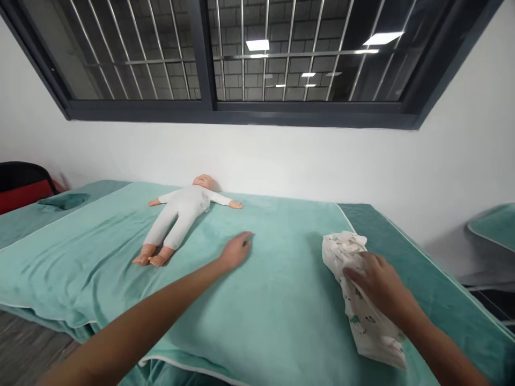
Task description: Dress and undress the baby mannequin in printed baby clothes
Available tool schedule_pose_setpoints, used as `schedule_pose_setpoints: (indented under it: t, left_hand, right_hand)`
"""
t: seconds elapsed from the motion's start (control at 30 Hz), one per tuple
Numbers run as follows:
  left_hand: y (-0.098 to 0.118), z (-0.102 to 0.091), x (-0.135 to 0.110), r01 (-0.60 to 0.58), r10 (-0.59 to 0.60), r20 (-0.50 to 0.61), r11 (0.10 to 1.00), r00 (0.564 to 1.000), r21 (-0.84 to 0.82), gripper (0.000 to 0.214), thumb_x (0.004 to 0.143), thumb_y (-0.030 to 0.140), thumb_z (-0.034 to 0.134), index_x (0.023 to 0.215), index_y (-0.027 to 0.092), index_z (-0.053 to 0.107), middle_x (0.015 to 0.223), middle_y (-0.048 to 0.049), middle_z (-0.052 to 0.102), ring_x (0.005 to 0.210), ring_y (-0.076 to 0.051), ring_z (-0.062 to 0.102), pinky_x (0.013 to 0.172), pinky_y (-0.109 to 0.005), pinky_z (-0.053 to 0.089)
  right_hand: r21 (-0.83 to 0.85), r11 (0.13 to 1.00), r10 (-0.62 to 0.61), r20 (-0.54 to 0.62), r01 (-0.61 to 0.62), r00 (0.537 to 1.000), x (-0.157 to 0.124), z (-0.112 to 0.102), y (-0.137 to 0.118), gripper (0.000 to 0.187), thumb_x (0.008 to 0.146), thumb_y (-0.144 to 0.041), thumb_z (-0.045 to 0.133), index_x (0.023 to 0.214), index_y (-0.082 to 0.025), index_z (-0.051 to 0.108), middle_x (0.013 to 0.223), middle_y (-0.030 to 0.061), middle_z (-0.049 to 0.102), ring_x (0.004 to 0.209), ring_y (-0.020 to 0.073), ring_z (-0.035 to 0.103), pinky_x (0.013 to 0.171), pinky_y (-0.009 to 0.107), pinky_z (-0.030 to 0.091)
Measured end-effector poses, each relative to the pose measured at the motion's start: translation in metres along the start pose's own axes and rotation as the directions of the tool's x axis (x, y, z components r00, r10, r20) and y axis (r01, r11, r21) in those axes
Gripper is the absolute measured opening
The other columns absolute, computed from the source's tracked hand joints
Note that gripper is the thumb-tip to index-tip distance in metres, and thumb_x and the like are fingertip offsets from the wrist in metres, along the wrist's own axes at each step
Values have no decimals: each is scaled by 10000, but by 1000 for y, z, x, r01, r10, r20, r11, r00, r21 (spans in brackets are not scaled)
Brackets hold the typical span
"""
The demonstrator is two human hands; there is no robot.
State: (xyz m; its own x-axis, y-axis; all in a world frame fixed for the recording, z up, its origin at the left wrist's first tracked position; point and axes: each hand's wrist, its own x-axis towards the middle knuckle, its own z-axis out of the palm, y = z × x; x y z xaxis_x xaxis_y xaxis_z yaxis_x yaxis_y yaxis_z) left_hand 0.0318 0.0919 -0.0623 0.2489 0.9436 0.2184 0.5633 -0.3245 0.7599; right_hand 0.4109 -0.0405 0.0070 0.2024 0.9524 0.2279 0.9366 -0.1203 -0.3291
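The right hand grips the upper part of a white printed cloth, its thumb on the near side; the hand covers part of the fabric and its far fingertips are hard to make out. The cloth hangs in a loose, crumpled length over the right part of a green plush blanket, its small prints mostly lost in the folds. Whether its lower end touches the blanket is unclear.

The left hand is over the blanket's middle, fingers loosely curled; a dark spot by the fingertips is too small to identify, so I cannot tell whether it grasps anything. Both forearms run out of view at the bottom.

Beyond the left hand, a baby doll in white clothing lies face-up, arms spread, its facial features indistinct. A black-and-red object is cut off at the left edge.
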Motion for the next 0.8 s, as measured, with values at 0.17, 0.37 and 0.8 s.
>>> schedule_pose_setpoints:
  t: [0.17, 0.37, 0.8]
  left_hand:
    - [79, 85, -14, 14, 35, 120, 922, 992, -388, 464, 906, 367, 590, 1333, 186, 598, 1313, -162, 675, 1175, -252, 666, 1042, -416, 505]
    - [134, 138, -28, 187, -29, 187, 302, 982, -935, 685, 723, 370, 836, 1331, 198, 573, 1334, -141, 659, 1170, -271, 652, 1058, -423, 473]
    - [117, 121, -23, 237, -127, 256, -150, 958, -960, 322, 742, 224, 813, 1043, 159, 719, 988, -61, 774, 857, -175, 720, 862, -291, 543]
  right_hand:
    - [5, 999, -34, 103, 34, 994, 17, 14, -4, 412, 926, -453, 437, 1136, -170, 650, 1291, 198, 637, 1115, 356, 636, 937, 471, 500]
    - [573, 786, -308, 35, 233, 951, -11, -18, -43, 297, 946, -490, 512, 1044, -251, 660, 1431, 71, 571, 1277, 253, 557, 1088, 383, 427]
    - [888, 456, 218, -181, 64, 959, -9, -38, -39, 307, 869, -543, 645, 963, -251, 633, 1107, 43, 705, 1007, 223, 656, 931, 396, 525]
